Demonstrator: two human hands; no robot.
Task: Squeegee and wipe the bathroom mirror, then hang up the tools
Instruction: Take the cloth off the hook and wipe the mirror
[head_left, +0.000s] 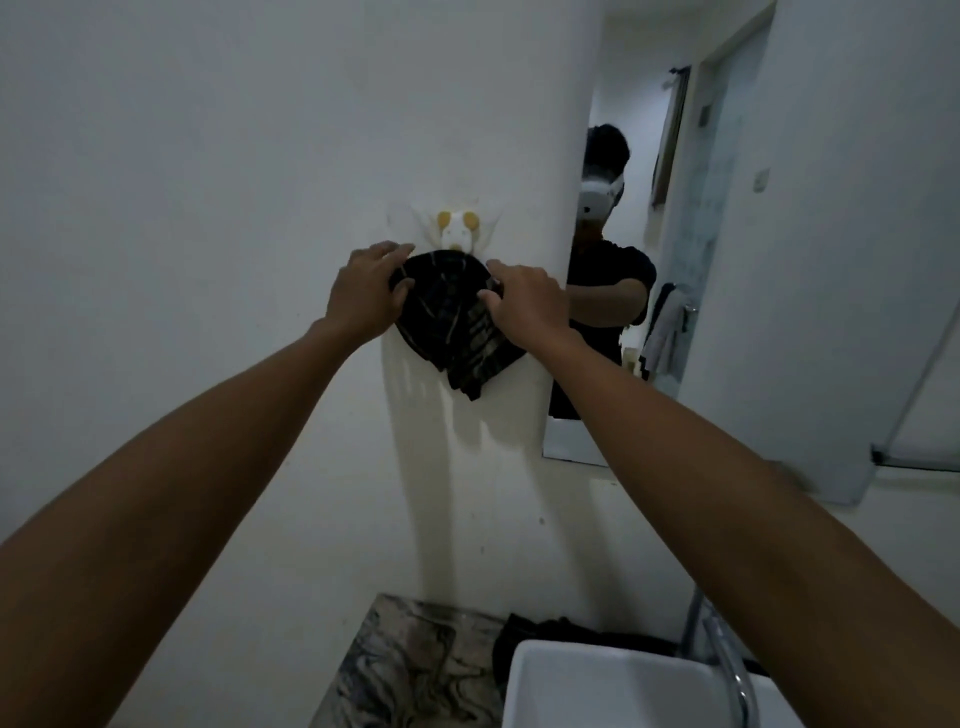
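hands (447, 301) grip cloth (447, 322) edges | under hook (457, 231) | mirror (727, 260) edge beside

We are in a small home bathroom. A white basin (597, 686) sits at the bottom of the view, with a chrome tap (727, 670) at its right edge and a marbled countertop (410, 670) just to its left. Above the basin and to the right, a frameless mirror (753, 260) hangs on the plain white wall (208, 208), reflecting a doorway and hung towels. Left of the mirror, a small animal-shaped hook (457, 231) is stuck to that wall.
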